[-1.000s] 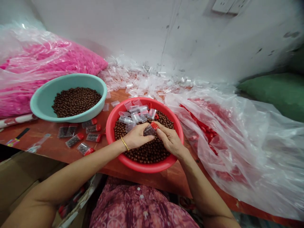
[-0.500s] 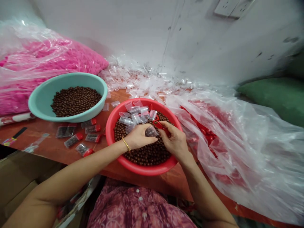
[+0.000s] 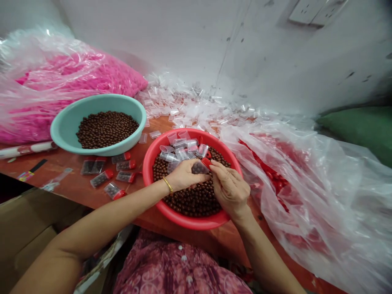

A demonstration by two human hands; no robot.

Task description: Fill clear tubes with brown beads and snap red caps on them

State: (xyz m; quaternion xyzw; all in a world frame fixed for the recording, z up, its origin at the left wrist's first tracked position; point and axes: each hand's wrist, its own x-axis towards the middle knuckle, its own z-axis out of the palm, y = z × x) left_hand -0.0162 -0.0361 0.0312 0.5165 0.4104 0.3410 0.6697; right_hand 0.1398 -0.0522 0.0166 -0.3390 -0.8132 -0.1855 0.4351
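Over the red basin (image 3: 196, 223) of brown beads (image 3: 194, 204), my left hand (image 3: 186, 174) grips a clear container (image 3: 199, 167) with dark beads inside. The fingers of my right hand (image 3: 229, 183) pinch a red cap (image 3: 206, 162), which sits at the container's upper right end. Several clear tubes (image 3: 181, 153) without caps lie on the beads at the back left of the basin. Another red cap (image 3: 208, 154) shows just behind my hands. Filled containers with red caps (image 3: 114, 191) lie on the table left of the basin.
A teal basin (image 3: 58, 132) of brown beads stands at the left, before a bag of pink pieces (image 3: 101, 71). Loose clear tubes (image 3: 183, 104) are heaped along the wall. Right of the red basin spreads a plastic bag (image 3: 309, 196) with red pieces. A cardboard box (image 3: 27, 228) is lower left.
The red cap, which was held apart above the container, now sits on the container's end. My right fingers have closed in on it. The whole view has shifted slightly.
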